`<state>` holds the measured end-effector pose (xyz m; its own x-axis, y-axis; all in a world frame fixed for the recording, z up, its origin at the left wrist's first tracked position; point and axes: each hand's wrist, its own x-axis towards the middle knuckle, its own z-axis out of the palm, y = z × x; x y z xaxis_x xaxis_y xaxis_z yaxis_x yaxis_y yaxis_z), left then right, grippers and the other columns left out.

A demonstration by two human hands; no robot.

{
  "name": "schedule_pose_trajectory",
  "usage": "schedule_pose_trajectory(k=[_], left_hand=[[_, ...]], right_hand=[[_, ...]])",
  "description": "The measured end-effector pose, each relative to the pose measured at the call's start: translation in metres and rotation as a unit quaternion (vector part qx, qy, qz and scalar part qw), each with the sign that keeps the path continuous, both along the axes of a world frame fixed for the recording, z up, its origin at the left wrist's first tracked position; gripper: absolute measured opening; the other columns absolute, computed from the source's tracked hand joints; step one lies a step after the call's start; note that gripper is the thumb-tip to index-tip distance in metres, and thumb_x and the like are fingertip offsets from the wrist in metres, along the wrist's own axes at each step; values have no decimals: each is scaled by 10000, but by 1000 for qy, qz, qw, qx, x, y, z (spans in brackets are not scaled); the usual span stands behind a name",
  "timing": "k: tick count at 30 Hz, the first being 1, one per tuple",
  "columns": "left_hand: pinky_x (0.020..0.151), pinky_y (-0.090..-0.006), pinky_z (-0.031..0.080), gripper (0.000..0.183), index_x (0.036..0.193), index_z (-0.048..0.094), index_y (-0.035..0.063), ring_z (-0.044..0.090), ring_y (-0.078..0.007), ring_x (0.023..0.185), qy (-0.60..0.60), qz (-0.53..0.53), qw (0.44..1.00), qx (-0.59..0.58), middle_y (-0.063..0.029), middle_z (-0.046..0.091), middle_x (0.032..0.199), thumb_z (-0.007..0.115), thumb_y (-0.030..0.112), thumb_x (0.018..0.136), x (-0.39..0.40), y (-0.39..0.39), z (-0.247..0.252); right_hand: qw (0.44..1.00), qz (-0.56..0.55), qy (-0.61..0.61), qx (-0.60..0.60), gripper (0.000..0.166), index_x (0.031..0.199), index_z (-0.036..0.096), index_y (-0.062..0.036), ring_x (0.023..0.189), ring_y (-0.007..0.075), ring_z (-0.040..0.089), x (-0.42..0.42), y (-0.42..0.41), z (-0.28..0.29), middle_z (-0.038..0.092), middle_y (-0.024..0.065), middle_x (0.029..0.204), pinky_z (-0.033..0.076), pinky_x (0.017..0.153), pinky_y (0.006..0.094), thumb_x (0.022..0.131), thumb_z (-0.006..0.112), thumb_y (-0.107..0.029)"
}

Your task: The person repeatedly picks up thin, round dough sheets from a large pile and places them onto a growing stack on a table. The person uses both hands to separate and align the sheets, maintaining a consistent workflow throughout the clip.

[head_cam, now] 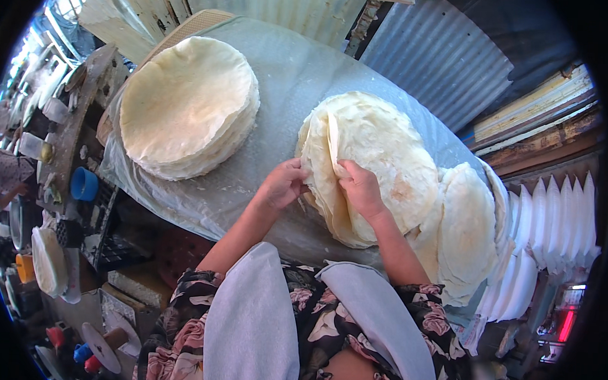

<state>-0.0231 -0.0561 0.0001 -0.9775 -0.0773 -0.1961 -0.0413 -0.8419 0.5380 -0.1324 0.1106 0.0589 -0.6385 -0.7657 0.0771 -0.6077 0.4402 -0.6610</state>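
A stack of thin round flatbread sheets (386, 142) lies in front of me on a plastic-covered table (277, 88). My left hand (283, 183) pinches the left edge of the upper sheets. With its fingertips, my right hand (360, 188) grips the raised edge of a folded sheet (334, 141) near the stack's middle. The folded part stands up as a narrow ridge between my hands. Farther left is a taller, neat stack of round sheets (186, 100), apart from both hands. More limp sheets (467, 221) overlap at the right end of the table.
Corrugated metal panels (434, 54) border the table's far side. Packed white bags (549, 223) are piled at the right. Lower left are a blue cup (84, 184), a black crate (109, 238) and a white spool-like disc (101, 347). Part of another person (8, 177) shows at the far left.
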Motion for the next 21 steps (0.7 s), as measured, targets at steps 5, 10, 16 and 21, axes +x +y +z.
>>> schedule_pose_trajectory(k=[5,10,16,21], left_hand=[[778,-329,519,389,1165,524,-48,630,-196,911,-39,12,980,-193,-113,619,1062,561,-1,780,-2,3,-3],[678,-307,529,369,1122,544,-39,648,-200,804,-116,89,982,-118,-115,638,989,616,37,767,-15,29,-3],[642,-315,523,326,1127,550,-6,639,-194,770,-134,99,980,-106,-101,639,949,582,104,823,-18,41,8],[685,-325,527,275,1107,560,-20,639,-202,793,-141,109,983,-38,-112,639,939,539,126,875,-18,45,12]], right_hand=[[998,16,-55,0,364,1121,596,-56,805,303,631,-5,5,-3,641,186,909,485,729,363,761,569,-17],[999,24,15,35,366,1157,574,-28,809,268,630,7,2,0,647,174,919,482,749,341,792,587,-61],[995,32,75,-55,428,1229,496,-21,849,356,623,28,6,6,629,216,941,484,742,392,823,590,-124],[996,-41,77,-15,422,1227,492,-21,917,390,596,15,9,7,615,240,993,478,769,436,817,555,-100]])
